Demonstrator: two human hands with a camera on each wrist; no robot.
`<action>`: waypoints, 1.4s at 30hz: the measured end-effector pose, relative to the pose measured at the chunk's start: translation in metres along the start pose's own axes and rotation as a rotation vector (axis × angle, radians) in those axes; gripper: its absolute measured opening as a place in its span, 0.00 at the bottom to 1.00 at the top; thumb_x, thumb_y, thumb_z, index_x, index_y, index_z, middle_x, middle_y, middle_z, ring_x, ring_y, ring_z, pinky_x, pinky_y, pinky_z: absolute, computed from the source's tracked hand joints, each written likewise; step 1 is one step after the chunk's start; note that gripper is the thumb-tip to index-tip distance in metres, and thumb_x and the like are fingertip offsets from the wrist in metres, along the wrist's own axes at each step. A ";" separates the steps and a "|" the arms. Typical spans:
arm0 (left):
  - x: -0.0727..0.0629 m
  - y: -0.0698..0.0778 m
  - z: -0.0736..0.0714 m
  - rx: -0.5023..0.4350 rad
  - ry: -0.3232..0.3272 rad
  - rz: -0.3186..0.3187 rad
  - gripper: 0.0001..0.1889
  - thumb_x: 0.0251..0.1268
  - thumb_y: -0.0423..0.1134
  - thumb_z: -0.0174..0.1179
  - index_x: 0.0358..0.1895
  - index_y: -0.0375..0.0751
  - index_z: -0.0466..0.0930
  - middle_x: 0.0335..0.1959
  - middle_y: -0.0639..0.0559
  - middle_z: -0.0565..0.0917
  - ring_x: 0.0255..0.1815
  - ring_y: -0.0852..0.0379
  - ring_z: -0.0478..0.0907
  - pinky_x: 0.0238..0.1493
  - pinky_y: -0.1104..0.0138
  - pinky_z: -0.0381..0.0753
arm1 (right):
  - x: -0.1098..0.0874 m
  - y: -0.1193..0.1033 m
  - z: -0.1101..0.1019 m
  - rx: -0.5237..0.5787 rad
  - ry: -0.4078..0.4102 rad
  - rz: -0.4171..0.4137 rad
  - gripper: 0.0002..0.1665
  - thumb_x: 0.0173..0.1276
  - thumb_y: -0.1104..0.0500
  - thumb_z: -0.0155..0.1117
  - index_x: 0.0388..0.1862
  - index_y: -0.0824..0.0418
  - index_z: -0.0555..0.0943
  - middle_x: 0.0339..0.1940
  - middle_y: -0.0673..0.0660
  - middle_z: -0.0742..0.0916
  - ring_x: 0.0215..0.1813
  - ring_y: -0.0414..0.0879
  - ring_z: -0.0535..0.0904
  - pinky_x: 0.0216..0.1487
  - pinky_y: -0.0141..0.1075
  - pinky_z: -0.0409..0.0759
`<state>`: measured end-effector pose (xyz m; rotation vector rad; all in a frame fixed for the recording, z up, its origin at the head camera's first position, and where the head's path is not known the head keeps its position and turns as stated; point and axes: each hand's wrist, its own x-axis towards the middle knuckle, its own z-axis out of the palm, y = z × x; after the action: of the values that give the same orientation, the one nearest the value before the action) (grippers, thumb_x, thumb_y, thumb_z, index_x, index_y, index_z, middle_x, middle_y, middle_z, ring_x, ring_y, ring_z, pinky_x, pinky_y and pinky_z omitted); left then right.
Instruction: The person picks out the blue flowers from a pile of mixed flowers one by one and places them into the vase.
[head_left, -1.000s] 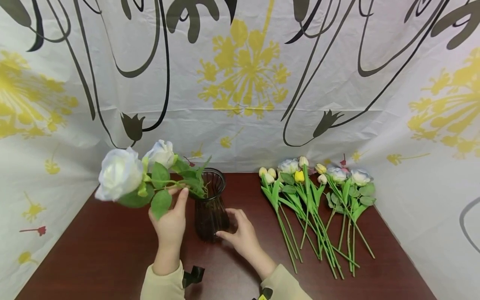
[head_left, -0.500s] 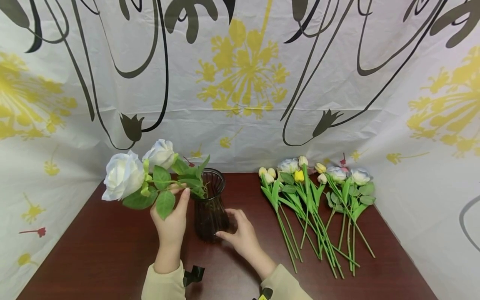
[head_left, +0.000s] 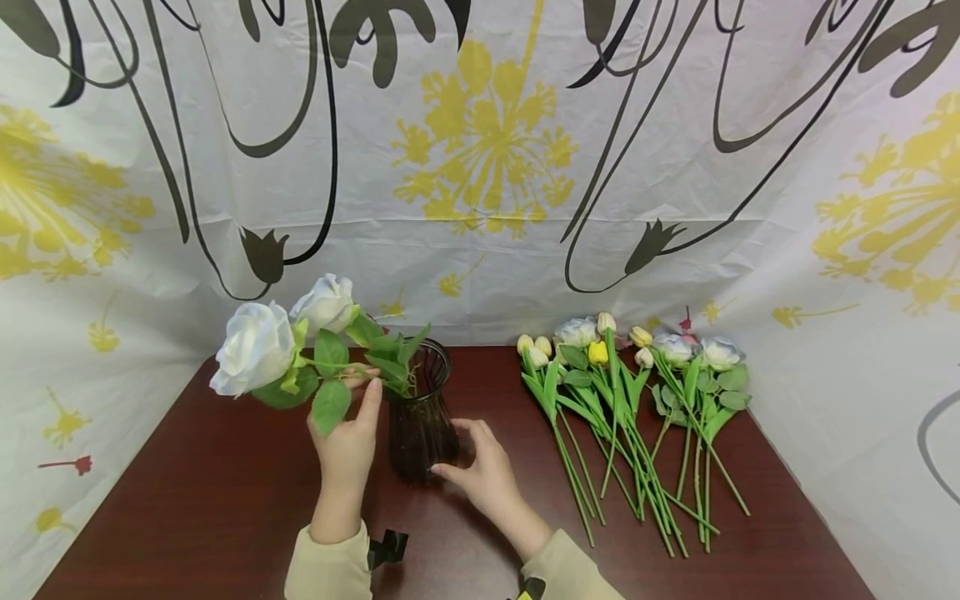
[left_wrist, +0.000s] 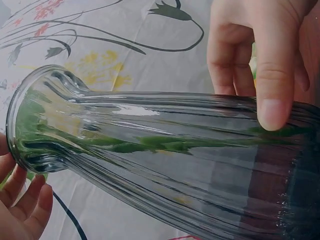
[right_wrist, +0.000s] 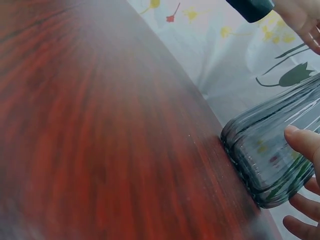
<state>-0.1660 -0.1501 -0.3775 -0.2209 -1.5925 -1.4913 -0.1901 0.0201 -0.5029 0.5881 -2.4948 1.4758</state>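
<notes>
The dark vase (head_left: 422, 446) stood upright on the red-brown bench (head_left: 210, 492), and you had both hands busy. Your right grip (head_left: 486, 471) curved round the low part of the vase, thumb in front and fingers behind. Your left grip (head_left: 347, 446) was up by the rim, with thumb and fingers round the stem of the white roses (head_left: 255, 350). The two big blooms leaned out to the left, well past the rim, and a green stem showed inside the see-through vase.

The roses looked light, like pretend ones. The stem was likely thin and a bit bendy, with soft leaves that could fold or snag on the rim. The stem seemed the best place to pinch, not the petals. The big heads probably made it tip to one side.

The vase looked like glass: hard, smooth, slippery and easy to break. Low down was a good, safe place to hold it. More flowers (head_left: 615, 408) lay on the bench to your right, well apart from the vase.
</notes>
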 end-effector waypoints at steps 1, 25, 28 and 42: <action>0.000 -0.005 -0.001 0.009 0.000 -0.005 0.06 0.53 0.14 0.60 0.35 0.18 0.80 0.36 0.30 0.81 0.45 0.58 0.78 0.43 0.72 0.77 | 0.000 0.000 0.000 -0.004 0.001 0.006 0.37 0.49 0.55 0.80 0.57 0.56 0.75 0.49 0.50 0.79 0.51 0.49 0.78 0.47 0.42 0.79; -0.005 -0.032 -0.008 -0.224 -0.014 -0.112 0.10 0.57 0.18 0.60 0.41 0.27 0.82 0.40 0.45 0.83 0.40 0.57 0.80 0.38 0.72 0.79 | -0.004 -0.003 0.001 -0.036 0.026 0.055 0.37 0.50 0.52 0.80 0.58 0.54 0.74 0.50 0.49 0.79 0.52 0.47 0.78 0.45 0.41 0.79; -0.006 -0.032 -0.008 -0.221 -0.026 -0.126 0.09 0.58 0.19 0.60 0.42 0.28 0.81 0.40 0.48 0.83 0.40 0.58 0.80 0.39 0.72 0.79 | -0.004 -0.004 0.001 -0.039 0.030 0.056 0.37 0.50 0.52 0.79 0.58 0.54 0.74 0.50 0.49 0.79 0.52 0.48 0.78 0.45 0.41 0.79; -0.008 -0.043 -0.014 -0.343 -0.190 -0.168 0.21 0.64 0.21 0.53 0.60 0.31 0.71 0.52 0.46 0.79 0.39 0.59 0.80 0.38 0.70 0.80 | -0.007 -0.007 0.001 -0.064 0.047 0.074 0.37 0.49 0.51 0.80 0.58 0.53 0.74 0.49 0.48 0.79 0.51 0.47 0.78 0.42 0.38 0.78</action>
<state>-0.1835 -0.1699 -0.4152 -0.4426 -1.5216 -1.9208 -0.1812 0.0178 -0.5005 0.4494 -2.5419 1.4115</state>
